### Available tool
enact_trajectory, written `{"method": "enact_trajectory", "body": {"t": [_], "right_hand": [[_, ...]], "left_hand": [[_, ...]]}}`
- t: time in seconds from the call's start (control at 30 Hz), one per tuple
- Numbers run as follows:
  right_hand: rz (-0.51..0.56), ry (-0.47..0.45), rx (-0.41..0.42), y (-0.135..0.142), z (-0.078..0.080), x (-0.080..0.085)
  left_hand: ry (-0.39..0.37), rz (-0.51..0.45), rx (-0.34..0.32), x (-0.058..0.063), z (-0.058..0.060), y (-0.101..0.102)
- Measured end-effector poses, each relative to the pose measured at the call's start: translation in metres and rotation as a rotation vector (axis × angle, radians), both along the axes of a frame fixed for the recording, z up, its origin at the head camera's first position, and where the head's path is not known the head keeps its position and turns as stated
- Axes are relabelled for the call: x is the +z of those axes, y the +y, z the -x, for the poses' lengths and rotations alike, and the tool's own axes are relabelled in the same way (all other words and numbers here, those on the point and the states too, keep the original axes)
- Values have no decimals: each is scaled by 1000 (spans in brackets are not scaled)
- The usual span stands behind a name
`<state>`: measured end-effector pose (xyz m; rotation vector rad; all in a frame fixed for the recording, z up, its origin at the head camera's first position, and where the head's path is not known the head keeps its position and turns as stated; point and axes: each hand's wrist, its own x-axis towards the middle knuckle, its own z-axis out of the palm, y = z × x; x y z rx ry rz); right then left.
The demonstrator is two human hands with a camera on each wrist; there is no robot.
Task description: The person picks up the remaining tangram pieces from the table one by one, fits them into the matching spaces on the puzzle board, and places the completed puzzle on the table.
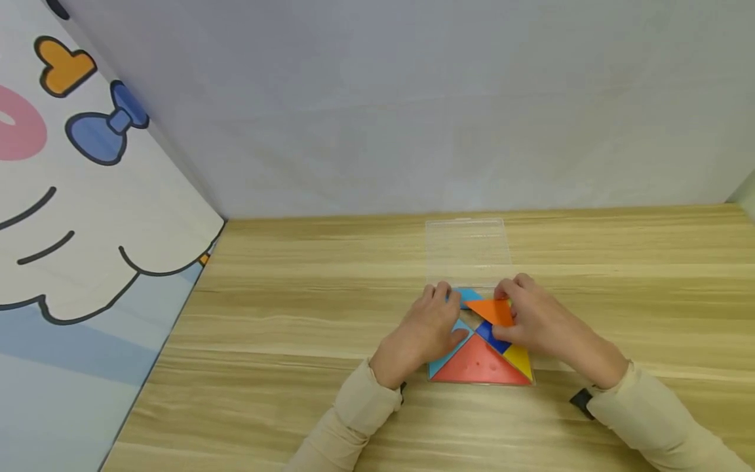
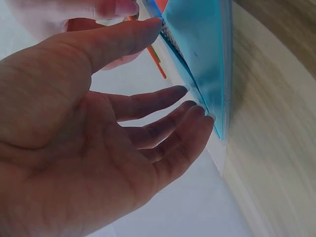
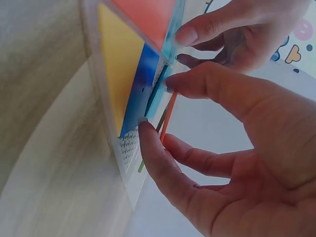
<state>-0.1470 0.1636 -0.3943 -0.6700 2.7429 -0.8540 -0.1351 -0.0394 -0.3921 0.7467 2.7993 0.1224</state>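
Note:
A tangram set lies in a shallow clear plastic case (image 1: 533, 379). Nearest the body is a red triangle (image 1: 480, 364), with a light blue piece (image 1: 444, 359) at its left and a dark blue piece (image 1: 488, 333) and a yellow piece (image 1: 520, 359) at its right. My right hand (image 1: 539, 324) pinches an orange triangle (image 1: 488, 309), tilted up over the far right part of the case. My left hand (image 1: 426, 328) rests at the case's left side, fingers loosely bent, fingertips by another blue piece (image 1: 467, 296). Nothing shows gripped in it.
The case's clear lid (image 1: 468, 252) lies folded back on the wood-grain table (image 1: 295, 295), beyond the pieces. A pale curtain wall (image 1: 442, 118) rises behind the table, and a cartoon-printed panel (image 1: 118, 216) stands along its left side.

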Motion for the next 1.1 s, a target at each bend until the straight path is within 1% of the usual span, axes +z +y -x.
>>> {"method": "enact_trajectory", "body": {"t": [0.13,0.23,0.37,0.5,0.57,0.63,0.7,0.9,1.0,1.1], "right_hand": [[33,-38,12,6,4,-1],[77,-53,59,10,7,-2],[108,-60,145,13,11,-5],[143,-93,191,14,14,-7],[160,-94,214,14,16,-8],[164,-81,234,15,17,-9],[154,-47,249,15,18,-11],[127,7,260,16,21,-13],[138,11,266,17,23,-14],[150,6,269,16,24,-14]], "left_hand": [[1,-24,5,-1,2,1],[-10,-47,11,-1,4,2],[-27,-62,24,-2,8,2],[-24,-69,33,-2,9,3],[-21,-65,39,-3,10,3],[-22,-61,44,-4,11,4],[-24,-57,47,-5,12,5],[-38,-73,50,-4,15,6],[-27,-106,32,-3,16,5],[-5,-161,-8,-4,16,6]]}}
